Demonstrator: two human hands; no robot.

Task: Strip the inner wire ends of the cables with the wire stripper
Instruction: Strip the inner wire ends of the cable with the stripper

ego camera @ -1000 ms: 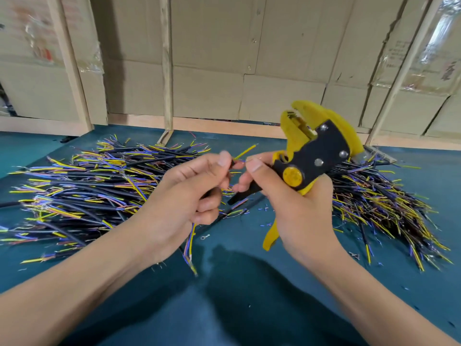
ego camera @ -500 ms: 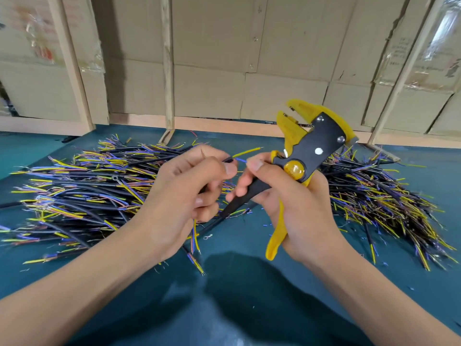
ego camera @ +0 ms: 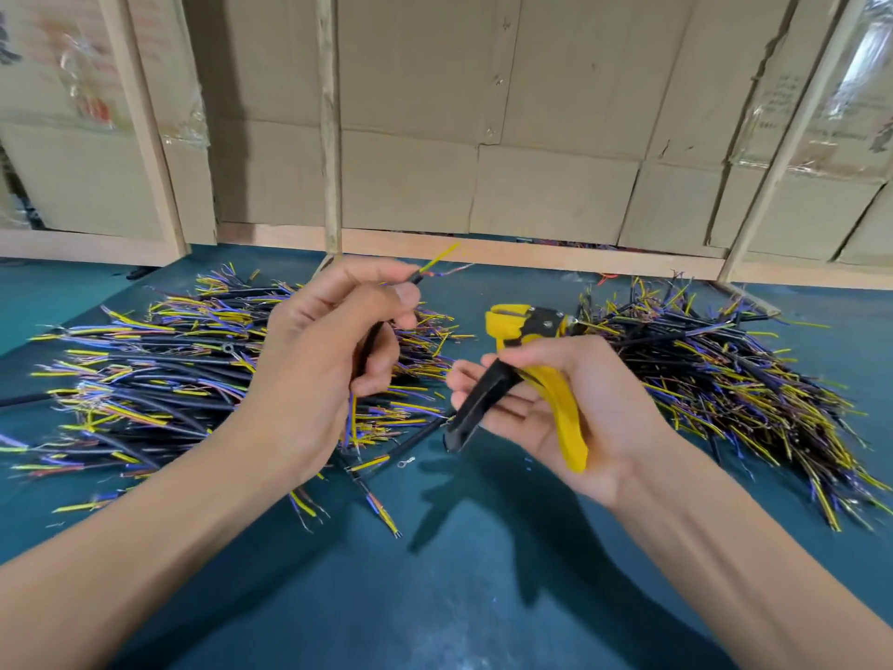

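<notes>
Two heaps of cables [ego camera: 159, 379] lie on the counter [ego camera: 459, 573]. The left hand [ego camera: 319, 379] fingers grasp one cable [ego camera: 374, 338]. The right hand [ego camera: 570, 408] fingers loosely curl around one wire stripper [ego camera: 541, 369], apart from it.

Left hand [ego camera: 328, 360] grips cable [ego camera: 374, 340]; right hand [ego camera: 555, 418] holds stripper [ego camera: 526, 365].

Carton [ego camera: 792, 104] markings apparently illegible.

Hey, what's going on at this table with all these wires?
A person is stripping cable ends by hand. The left hand grips one black cable, its yellow and bluish inner wires sticking out past the fingertips. The right hand holds a yellow and black wire stripper, apart from the cable right now. Piles of cables lie on the blue table at left and right.
</notes>
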